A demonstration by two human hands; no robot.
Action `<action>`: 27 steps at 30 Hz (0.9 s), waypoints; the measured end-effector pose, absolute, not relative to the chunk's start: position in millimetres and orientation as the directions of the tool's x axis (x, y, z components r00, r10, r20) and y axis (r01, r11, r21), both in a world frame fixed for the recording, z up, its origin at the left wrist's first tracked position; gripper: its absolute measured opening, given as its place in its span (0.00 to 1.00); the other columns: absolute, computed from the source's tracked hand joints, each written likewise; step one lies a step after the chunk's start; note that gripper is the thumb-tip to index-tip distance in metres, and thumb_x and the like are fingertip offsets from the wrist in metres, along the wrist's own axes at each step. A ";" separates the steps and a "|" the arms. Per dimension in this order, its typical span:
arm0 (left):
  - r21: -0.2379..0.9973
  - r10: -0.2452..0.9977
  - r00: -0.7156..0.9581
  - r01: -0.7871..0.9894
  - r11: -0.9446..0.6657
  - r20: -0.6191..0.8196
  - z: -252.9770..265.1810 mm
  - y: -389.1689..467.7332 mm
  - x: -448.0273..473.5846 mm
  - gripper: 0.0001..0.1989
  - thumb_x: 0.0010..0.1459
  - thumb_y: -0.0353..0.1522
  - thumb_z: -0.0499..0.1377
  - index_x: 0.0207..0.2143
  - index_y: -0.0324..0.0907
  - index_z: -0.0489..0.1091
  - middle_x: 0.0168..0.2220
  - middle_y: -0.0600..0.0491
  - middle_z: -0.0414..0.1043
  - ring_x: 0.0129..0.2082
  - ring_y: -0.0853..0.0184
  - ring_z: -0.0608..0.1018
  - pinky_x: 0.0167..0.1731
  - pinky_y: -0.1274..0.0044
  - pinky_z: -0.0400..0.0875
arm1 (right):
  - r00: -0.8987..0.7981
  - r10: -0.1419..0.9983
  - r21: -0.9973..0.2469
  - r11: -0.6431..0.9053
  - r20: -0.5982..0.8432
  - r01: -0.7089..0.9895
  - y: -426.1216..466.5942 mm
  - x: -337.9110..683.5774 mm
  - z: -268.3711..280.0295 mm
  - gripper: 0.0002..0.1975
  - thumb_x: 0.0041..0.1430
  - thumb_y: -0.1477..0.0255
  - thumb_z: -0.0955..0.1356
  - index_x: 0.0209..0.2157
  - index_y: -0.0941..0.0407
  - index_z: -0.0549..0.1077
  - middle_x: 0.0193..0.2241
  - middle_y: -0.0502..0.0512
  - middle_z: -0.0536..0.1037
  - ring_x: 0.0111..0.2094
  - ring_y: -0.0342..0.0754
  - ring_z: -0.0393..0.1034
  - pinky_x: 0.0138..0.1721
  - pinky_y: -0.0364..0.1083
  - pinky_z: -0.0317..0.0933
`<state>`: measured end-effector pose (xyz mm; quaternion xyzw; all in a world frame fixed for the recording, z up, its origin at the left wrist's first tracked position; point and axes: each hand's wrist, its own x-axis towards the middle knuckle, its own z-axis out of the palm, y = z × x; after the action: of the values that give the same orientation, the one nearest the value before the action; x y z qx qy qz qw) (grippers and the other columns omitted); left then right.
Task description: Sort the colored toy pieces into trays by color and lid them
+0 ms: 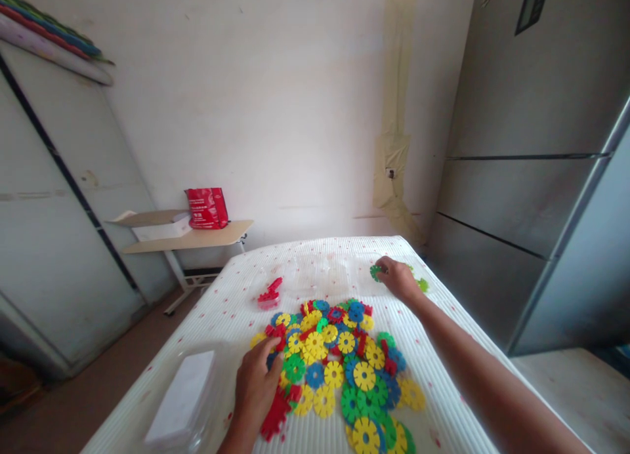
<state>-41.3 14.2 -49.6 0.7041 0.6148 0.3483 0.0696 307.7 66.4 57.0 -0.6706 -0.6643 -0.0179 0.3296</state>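
A pile of flat plastic snowflake discs (344, 362) in yellow, blue, green and red lies on a white ribbed table cover (315, 264). My left hand (256, 385) rests on the pile's near left edge, fingers curled over some pieces; a red piece (274, 416) lies right beside it. My right hand (398, 278) reaches to the far right of the table and pinches a green disc (376, 272). Another green disc (422, 285) lies just right of that hand.
A small red assembled piece (270, 296) sits apart at the far left of the pile. A clear plastic container (184, 398) stands at the near left edge. A grey fridge (531, 152) stands to the right, and a side table with a red bag (207, 208) to the left.
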 end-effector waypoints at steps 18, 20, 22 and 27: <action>0.551 0.915 0.000 0.799 -0.242 0.403 -43.0 7.8 -36.5 0.15 0.50 0.32 0.51 0.41 0.42 0.70 0.43 0.50 0.73 0.44 0.64 0.73 0.47 0.71 0.65 | -0.155 0.856 -0.403 0.382 0.493 0.832 22.1 278.0 20.5 0.11 0.51 0.73 0.58 0.27 0.56 0.71 0.24 0.53 0.74 0.26 0.45 0.68 0.29 0.41 0.58; 0.555 0.912 -0.005 0.795 -0.246 0.411 -43.2 7.4 -36.3 0.15 0.50 0.32 0.51 0.40 0.43 0.70 0.42 0.51 0.73 0.44 0.64 0.73 0.47 0.71 0.65 | -0.181 0.877 -0.418 0.382 0.444 0.824 14.7 269.4 14.4 0.10 0.51 0.74 0.59 0.27 0.56 0.71 0.25 0.53 0.75 0.26 0.44 0.68 0.28 0.41 0.58; 0.559 0.911 -0.009 0.792 -0.246 0.413 -43.8 7.5 -36.4 0.15 0.50 0.32 0.51 0.40 0.43 0.70 0.42 0.51 0.73 0.44 0.64 0.73 0.47 0.71 0.65 | -0.205 0.891 -0.416 0.379 0.404 0.827 9.6 261.8 11.6 0.11 0.50 0.75 0.59 0.28 0.55 0.72 0.26 0.52 0.75 0.27 0.44 0.68 0.29 0.41 0.58; 0.570 0.914 -0.007 0.783 -0.248 0.406 -45.7 8.2 -36.9 0.15 0.51 0.32 0.51 0.40 0.42 0.70 0.42 0.50 0.73 0.43 0.64 0.73 0.46 0.70 0.65 | -0.316 0.888 -0.404 0.439 0.335 0.803 2.7 244.9 17.0 0.13 0.49 0.78 0.59 0.31 0.54 0.73 0.30 0.52 0.77 0.31 0.45 0.69 0.33 0.41 0.59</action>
<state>-36.9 8.2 -45.7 0.6991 0.6069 0.3674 0.0890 244.9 2.7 17.0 -0.5236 -0.8070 0.0814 0.2606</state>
